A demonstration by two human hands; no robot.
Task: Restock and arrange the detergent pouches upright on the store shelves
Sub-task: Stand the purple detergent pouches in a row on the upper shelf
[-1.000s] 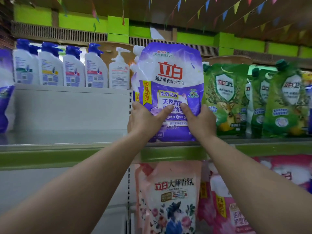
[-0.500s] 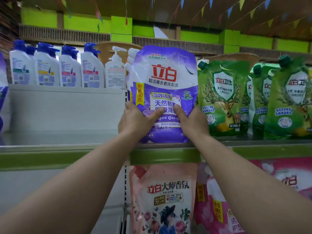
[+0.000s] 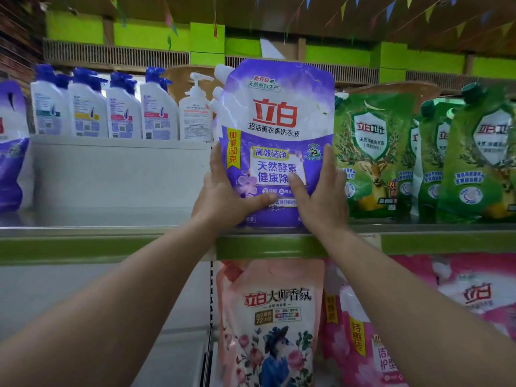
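Note:
A purple and white detergent pouch (image 3: 275, 121) stands upright at the front of the upper shelf (image 3: 111, 241), with more white-capped pouches just behind it. My left hand (image 3: 223, 196) grips its lower left side, thumb across the front. My right hand (image 3: 321, 196) clasps its lower right side, fingers along the edge. Both hands hide the pouch's bottom corners.
Green pouches (image 3: 374, 155) stand right of it. Blue-capped white bottles (image 3: 122, 110) and a pump bottle (image 3: 195, 110) stand on a raised white ledge to the left, with bare shelf below. Peach (image 3: 268, 317) and pink pouches (image 3: 474, 291) fill the lower shelf. Another purple pouch (image 3: 11, 146) sits far left.
The pouch has settled more upright on the shelf. My fingers have spread wider along its sides, and the view has shifted slightly.

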